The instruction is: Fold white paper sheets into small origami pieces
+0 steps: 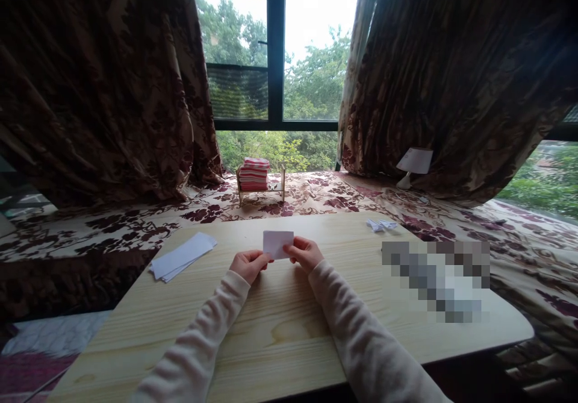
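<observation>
A small folded piece of white paper (277,243) is held upright just above the light wooden table (280,324), near its middle. My left hand (248,265) pinches its lower left corner with closed fingers. My right hand (304,252) grips its right edge, fingers curled round it. Both arms wear pale long sleeves.
A stack of white paper sheets (182,256) lies on the table's left side. A small folded white paper shape (380,225) rests at the far right edge. Beyond, on the floral cloth, stand a tiny wooden rack with striped fabric (255,177) and a small white lamp (413,165).
</observation>
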The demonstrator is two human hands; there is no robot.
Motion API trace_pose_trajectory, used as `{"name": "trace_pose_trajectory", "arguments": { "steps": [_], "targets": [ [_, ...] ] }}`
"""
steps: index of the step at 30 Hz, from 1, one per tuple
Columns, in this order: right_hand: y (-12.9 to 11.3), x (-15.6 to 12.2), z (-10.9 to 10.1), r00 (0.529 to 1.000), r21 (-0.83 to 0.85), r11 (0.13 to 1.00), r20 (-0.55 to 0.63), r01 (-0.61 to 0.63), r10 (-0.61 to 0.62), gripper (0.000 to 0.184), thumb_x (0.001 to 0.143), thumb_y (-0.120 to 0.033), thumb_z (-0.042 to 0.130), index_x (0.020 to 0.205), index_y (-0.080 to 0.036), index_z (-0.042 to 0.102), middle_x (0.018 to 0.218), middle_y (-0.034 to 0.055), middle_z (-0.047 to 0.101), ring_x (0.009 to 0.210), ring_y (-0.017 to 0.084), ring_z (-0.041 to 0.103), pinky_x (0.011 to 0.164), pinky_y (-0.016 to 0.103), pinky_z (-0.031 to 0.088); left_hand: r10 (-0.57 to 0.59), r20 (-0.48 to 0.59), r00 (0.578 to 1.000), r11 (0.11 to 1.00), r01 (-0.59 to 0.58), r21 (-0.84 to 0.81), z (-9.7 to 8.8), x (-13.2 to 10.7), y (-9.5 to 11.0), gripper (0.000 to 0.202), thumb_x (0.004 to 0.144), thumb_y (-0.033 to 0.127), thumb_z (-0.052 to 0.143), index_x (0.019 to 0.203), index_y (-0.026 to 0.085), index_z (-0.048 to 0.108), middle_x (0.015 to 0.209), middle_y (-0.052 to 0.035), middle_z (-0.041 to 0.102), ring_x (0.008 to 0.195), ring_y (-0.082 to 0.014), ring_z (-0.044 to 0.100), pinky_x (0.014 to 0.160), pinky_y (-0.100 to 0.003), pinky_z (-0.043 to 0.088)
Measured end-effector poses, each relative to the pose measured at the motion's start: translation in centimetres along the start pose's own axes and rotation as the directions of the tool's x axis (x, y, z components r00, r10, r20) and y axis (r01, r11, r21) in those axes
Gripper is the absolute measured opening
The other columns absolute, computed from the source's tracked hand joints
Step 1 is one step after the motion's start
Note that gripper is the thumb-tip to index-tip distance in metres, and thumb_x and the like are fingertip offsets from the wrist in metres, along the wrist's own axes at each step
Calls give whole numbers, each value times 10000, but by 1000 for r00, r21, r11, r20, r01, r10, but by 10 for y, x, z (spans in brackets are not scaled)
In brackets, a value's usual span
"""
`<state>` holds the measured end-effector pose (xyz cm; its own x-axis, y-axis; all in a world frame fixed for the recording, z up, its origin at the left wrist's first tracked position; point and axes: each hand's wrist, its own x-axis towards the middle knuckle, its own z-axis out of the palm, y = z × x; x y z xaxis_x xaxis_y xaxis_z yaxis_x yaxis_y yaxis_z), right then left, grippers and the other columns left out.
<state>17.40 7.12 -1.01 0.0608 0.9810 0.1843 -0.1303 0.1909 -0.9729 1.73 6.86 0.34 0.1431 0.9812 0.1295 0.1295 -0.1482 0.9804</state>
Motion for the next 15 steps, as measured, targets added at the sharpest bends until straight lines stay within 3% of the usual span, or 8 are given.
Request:
{"name": "trace_pose_trajectory", "arguments": {
  "steps": [5, 15],
  "targets": [
    [3, -1, -1, 999, 36, 999, 42, -15, 14, 193, 533, -302, 625, 632, -136, 623, 428, -49, 472, 367, 49, 354, 357, 191, 264, -82, 28, 996, 992, 84, -96, 1, 2, -1, 281, 584, 386, 609, 635, 112, 648, 408, 18, 512, 384, -83, 452, 409, -211, 374],
    [1, -7, -3, 989, 75, 994, 130, -74, 64, 273, 513, -243, 646, 765, -141, 673, 501, -27, 546, 398, 53, 366, 361, 184, 253, -198, 191, 961, 948, 237, -211, -2, 4, -9, 239, 551, 270, 641, 716, 98, 647, 424, 15, 536, 384, -103, 489, 357, -223, 409]
  ]
}}
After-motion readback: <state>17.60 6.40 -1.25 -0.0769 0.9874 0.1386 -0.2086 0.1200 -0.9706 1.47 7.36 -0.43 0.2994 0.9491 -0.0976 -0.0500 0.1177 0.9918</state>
